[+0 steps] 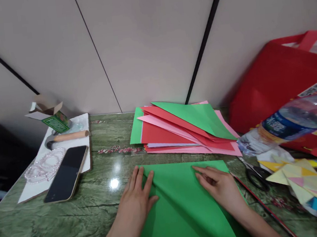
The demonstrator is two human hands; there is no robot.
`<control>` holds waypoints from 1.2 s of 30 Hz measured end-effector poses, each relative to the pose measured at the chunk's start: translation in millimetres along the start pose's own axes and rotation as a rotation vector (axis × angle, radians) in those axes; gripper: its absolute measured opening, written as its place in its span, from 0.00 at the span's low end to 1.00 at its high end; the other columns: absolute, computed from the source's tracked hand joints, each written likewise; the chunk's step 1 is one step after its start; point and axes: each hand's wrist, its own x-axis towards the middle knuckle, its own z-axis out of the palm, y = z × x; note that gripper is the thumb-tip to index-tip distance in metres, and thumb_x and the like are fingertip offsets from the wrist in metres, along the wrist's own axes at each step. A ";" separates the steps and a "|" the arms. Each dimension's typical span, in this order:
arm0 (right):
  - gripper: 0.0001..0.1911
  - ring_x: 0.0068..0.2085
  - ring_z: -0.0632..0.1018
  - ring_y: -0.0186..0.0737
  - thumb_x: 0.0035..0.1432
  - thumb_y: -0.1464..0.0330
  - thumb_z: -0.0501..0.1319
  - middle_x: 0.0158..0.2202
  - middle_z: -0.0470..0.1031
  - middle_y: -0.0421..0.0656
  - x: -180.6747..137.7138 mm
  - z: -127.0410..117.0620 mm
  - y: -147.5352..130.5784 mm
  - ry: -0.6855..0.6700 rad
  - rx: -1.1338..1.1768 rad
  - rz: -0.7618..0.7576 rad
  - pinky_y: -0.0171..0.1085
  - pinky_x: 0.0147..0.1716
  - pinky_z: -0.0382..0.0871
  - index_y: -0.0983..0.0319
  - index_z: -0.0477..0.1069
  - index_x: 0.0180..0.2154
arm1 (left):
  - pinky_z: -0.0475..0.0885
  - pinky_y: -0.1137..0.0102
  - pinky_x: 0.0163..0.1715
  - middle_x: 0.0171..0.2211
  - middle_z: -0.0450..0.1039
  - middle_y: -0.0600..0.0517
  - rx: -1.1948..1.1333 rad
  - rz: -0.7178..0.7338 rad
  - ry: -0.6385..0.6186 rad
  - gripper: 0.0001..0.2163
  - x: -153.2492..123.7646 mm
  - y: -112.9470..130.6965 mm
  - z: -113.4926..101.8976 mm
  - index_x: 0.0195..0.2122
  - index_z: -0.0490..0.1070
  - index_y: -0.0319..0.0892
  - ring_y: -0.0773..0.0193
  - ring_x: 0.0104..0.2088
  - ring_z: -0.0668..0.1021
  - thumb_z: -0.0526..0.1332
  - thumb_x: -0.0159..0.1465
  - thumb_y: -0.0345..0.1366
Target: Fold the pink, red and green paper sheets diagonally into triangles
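A large sheet of green paper (178, 203) lies in front of me, its surface bowed and its right edge curving over a darker green layer. My left hand (137, 196) rests flat on its upper left part, fingers spread, the tips at the far edge. On the upper right, my right hand (218, 187) has its fingers bent together, with the index finger and thumb tips close to each other on the paper. Just right of that hand lies a thin red-and-black pencil (265, 205).
Behind the sheet is a pile of red, pink and green paper (177, 131). Black-handled scissors (256, 174), folded paper pieces (306, 178), a plastic bottle (286, 124) and a red bag (270, 80) crowd the right. At left are a phone (66, 175), beads (44, 166) and a small box (52, 120).
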 end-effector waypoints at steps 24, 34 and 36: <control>0.16 0.20 0.69 0.34 0.59 0.64 0.55 0.19 0.68 0.39 -1.2 2.2 2.4 0.005 0.004 0.003 0.33 0.21 0.65 0.62 0.78 0.41 | 0.69 0.53 0.50 0.59 0.60 0.35 0.010 0.009 0.006 0.25 -0.5 -2.5 0.5 0.60 0.59 0.42 0.43 0.59 0.63 0.57 0.63 0.44; 0.17 0.21 0.69 0.34 0.60 0.63 0.54 0.19 0.68 0.39 -2.4 4.4 3.8 0.035 -0.015 0.018 0.33 0.22 0.65 0.63 0.77 0.43 | 0.70 0.53 0.49 0.59 0.61 0.37 -0.007 0.007 0.010 0.24 -0.3 -3.7 -0.2 0.60 0.58 0.44 0.45 0.60 0.62 0.53 0.65 0.45; 0.17 0.21 0.69 0.35 0.60 0.63 0.54 0.19 0.68 0.39 -2.2 4.1 3.0 0.039 -0.023 0.019 0.33 0.22 0.65 0.63 0.77 0.43 | 0.70 0.53 0.49 0.59 0.61 0.37 0.001 0.013 0.012 0.24 -0.1 -3.9 -0.3 0.60 0.59 0.44 0.45 0.60 0.62 0.53 0.65 0.45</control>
